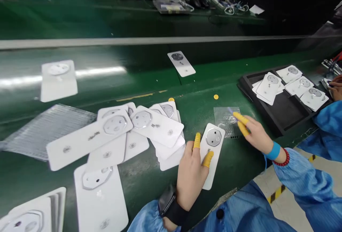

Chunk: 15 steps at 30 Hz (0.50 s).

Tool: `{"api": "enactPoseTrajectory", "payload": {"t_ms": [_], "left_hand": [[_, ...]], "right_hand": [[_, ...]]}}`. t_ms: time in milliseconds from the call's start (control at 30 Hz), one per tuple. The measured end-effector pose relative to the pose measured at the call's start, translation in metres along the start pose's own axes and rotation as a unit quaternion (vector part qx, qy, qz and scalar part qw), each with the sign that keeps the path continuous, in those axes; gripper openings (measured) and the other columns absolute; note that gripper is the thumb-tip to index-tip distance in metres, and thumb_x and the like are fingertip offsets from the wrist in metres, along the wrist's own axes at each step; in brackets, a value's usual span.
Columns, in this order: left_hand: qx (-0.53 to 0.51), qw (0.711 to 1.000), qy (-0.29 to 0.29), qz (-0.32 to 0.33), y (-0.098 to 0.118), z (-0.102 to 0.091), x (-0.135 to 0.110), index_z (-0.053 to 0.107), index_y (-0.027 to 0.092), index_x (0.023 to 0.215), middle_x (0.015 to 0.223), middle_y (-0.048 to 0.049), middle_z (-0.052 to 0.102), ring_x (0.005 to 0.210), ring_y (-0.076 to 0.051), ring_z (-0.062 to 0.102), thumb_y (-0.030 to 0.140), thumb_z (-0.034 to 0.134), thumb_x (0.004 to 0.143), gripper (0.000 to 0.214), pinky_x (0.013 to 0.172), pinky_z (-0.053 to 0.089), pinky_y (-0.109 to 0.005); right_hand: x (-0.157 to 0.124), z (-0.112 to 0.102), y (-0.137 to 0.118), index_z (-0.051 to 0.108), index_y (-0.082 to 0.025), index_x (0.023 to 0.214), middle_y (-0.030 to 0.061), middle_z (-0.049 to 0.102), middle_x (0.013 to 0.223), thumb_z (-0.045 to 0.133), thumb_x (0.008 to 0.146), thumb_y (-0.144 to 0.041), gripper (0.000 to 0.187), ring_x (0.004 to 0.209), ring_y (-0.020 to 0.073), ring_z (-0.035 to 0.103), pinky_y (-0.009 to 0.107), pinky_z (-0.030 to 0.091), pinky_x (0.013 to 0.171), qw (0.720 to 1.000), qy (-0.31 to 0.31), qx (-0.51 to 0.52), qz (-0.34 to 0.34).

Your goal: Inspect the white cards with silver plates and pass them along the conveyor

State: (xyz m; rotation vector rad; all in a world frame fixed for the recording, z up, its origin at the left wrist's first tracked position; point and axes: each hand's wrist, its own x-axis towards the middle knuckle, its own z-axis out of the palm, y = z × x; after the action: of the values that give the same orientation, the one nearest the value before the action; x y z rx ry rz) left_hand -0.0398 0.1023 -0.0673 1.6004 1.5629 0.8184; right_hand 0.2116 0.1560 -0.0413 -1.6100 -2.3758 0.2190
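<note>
My left hand [192, 175], with yellow finger cots on the thumb and index finger, holds a white phone back panel [213, 164]. The thumb lies across its face and the index finger is at its left edge. Round silver camera area with dark holes faces up at the panel's top end. My right hand [253, 132], also in yellow cots, pinches a thin purple-blue piece too small to make out. Beneath its fingertips lies a clear plastic sheet [223, 116] on the green table. A loose pile of similar white panels [157, 128] spreads left of my left hand.
More panels lie at the front left [101, 200] and farther back [184, 66]. A ribbed clear plastic sheet [53, 128] is at left. On the right, a black tray [285, 112] holds stacked panels; another person's blue sleeve [328, 118] is beside it. Yellow finger cots [216, 97] lie behind.
</note>
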Motion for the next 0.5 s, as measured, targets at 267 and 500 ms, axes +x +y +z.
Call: {"api": "enactPoseTrajectory", "payload": {"t_ms": [267, 500], "left_hand": [[-0.315, 0.932, -0.081, -0.157, 0.009, -0.038, 0.009, 0.059, 0.02, 0.119, 0.127, -0.0106, 0.066, 0.113, -0.026, 0.063, 0.032, 0.066, 0.08, 0.042, 0.087, 0.054, -0.034], [-0.473, 0.855, -0.086, -0.196, 0.011, -0.025, 0.006, 0.069, 0.018, 0.101, 0.1, -0.0107, 0.076, 0.09, -0.027, 0.07, 0.047, 0.082, 0.065, 0.048, 0.07, 0.052, -0.031]], "right_hand": [[0.082, -0.031, 0.018, 0.068, -0.009, 0.107, 0.0209, 0.061, 0.102, 0.05, 0.083, -0.001, 0.031, 0.096, 0.0332, 0.061, 0.047, 0.05, 0.084, 0.991, 0.02, -0.103, 0.08], [0.212, -0.009, -0.064, 0.054, -0.016, 0.127, 0.0095, 0.06, 0.121, 0.056, 0.095, -0.035, 0.037, 0.107, 0.0219, 0.061, 0.042, 0.051, 0.092, 0.995, -0.032, -0.029, 0.093]]}}
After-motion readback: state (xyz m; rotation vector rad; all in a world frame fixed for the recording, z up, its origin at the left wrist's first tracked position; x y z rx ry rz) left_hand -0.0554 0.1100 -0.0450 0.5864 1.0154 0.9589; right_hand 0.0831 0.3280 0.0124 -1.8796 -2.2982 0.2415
